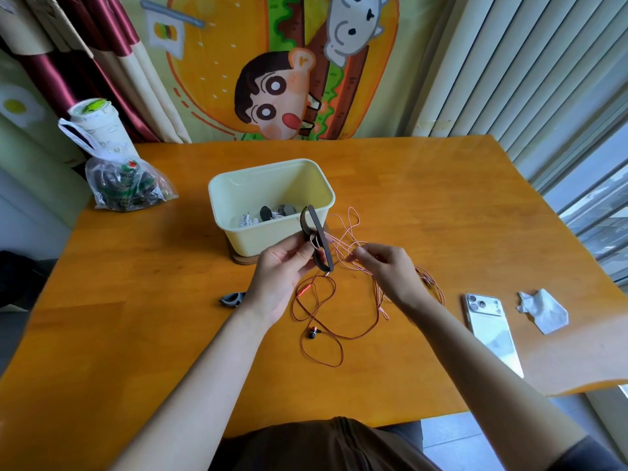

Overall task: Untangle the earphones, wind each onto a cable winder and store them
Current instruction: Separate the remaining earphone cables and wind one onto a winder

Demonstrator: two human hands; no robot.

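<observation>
Hands raised over the table [424,205], winder in the left, pink cable in the right.
Our left hand [282,266] grips a dark brown cable winder [319,239], fingers and thumb curled round its lower part, and holds it upright just in front of the cream box [258,195]. Our right hand [384,266] pinches the pink earphone cable [346,229] between thumb and fingertips, just right of the winder; its loops rise beside the box and trail down to the wood. The orange earphone cable [323,311] lies loose beneath both hands, with 1 black earbud [312,333] near our left wrist. Inside the box we see white earphones and grey winders. 1 grey winder [232,298] lies left of that wrist. To the right sit a white phone [492,328] and a crumpled tissue [543,311]; at far left are a plastic bag [125,185] and a cup [97,120].
</observation>
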